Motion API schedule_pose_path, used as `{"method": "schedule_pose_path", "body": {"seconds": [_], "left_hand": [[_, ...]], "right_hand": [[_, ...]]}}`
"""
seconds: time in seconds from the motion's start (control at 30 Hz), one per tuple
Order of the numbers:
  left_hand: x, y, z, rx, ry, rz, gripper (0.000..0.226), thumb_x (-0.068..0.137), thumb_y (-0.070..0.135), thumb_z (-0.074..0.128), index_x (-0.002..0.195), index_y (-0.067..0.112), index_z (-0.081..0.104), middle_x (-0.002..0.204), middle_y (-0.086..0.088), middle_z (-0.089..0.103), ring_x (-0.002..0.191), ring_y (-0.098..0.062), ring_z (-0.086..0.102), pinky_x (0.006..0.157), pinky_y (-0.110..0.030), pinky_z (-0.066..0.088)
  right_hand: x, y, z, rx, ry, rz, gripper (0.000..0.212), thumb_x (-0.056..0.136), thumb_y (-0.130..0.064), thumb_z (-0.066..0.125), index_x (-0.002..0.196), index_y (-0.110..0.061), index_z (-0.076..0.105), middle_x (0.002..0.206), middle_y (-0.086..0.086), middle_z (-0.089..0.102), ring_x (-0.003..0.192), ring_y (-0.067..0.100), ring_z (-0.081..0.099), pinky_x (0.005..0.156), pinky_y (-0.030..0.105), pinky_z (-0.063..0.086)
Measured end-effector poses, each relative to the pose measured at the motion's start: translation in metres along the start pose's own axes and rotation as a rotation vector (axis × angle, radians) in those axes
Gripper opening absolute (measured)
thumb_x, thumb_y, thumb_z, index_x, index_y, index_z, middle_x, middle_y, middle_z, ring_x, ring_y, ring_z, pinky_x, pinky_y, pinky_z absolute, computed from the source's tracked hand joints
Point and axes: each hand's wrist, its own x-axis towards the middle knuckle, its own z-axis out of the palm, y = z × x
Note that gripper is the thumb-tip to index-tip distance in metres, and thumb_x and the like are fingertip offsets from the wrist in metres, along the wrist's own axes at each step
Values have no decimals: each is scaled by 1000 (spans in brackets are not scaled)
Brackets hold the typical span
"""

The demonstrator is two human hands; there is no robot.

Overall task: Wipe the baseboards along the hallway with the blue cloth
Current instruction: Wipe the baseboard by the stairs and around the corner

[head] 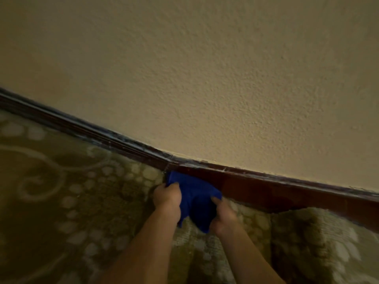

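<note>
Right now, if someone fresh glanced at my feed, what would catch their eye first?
The blue cloth, low in the middle, gripped by the left hand and right hand against the dark baseboard. Next, pale dusty specks along the baseboard's top edge, and the patterned carpet below.

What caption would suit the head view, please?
Both hands, left and right, hold a blue cloth against the dark baseboard.

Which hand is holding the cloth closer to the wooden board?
The left hand. It grips the blue cloth near its top by the baseboard; the right hand holds lower down.
</note>
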Motion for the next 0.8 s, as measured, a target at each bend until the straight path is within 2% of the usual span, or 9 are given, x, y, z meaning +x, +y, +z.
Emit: {"method": "schedule_pose_path", "body": {"seconds": [0.07,0.13,0.2,0.27,0.33,0.43,0.57,0.67,0.8], "left_hand": [[-2,10,-6,-41,-43,-78,35,94,14,59,126,0,59,122,-22,63,107,-40,61,96,-50,51],[-14,27,-3,-67,9,-1,38,96,13,55,131,-1,54,125,-18,60,113,-38,58,98,-45,49],[-27,46,4,-102,50,110,35,97,14,53,129,2,56,112,-8,58,107,-30,58,94,-37,46],[-33,55,4,-54,24,223,18,98,16,54,113,11,62,99,-1,57,91,-19,56,86,-34,46],[-21,52,-9,70,-25,272,9,97,17,55,91,13,61,91,-5,61,78,-17,56,77,-35,47],[10,34,-37,286,-72,236,17,97,22,57,108,10,63,97,-10,64,93,-30,62,87,-43,53],[28,48,-56,463,-139,103,30,98,22,56,123,6,60,118,-16,64,108,-37,61,97,-50,50],[24,91,-53,757,-232,149,19,99,18,55,109,7,65,115,-16,66,106,-34,63,97,-44,51],[5,133,-58,1031,-294,179,20,95,17,62,109,4,66,110,-16,69,98,-30,67,91,-39,55]], "right_hand": [[-5,-7,7,-47,22,-26,42,95,-15,53,137,-9,47,131,21,56,112,39,58,84,47,52],[-13,-23,13,-63,17,-59,40,92,-16,54,131,-10,52,124,20,60,106,39,61,78,47,54],[-24,-34,22,-30,-12,-95,32,92,-16,54,123,-6,57,120,19,63,102,38,61,78,45,53],[-26,-30,30,41,-34,-97,30,94,-14,51,122,-6,55,120,18,60,99,36,59,77,45,50],[-23,-14,40,29,-64,-57,35,96,-13,48,131,-5,49,129,20,55,111,38,55,86,48,47],[-15,6,48,-10,-92,33,38,100,-12,42,136,-1,45,136,23,51,123,39,50,91,46,42],[-3,8,51,107,-135,-13,32,96,-14,51,127,-7,53,122,19,61,102,35,62,68,37,50],[-4,1,55,204,-136,-62,17,93,-7,53,109,-8,57,104,19,65,83,32,64,61,34,51],[-8,20,65,259,-179,80,33,95,-13,51,128,-8,52,120,23,61,98,38,63,67,39,55]]}}
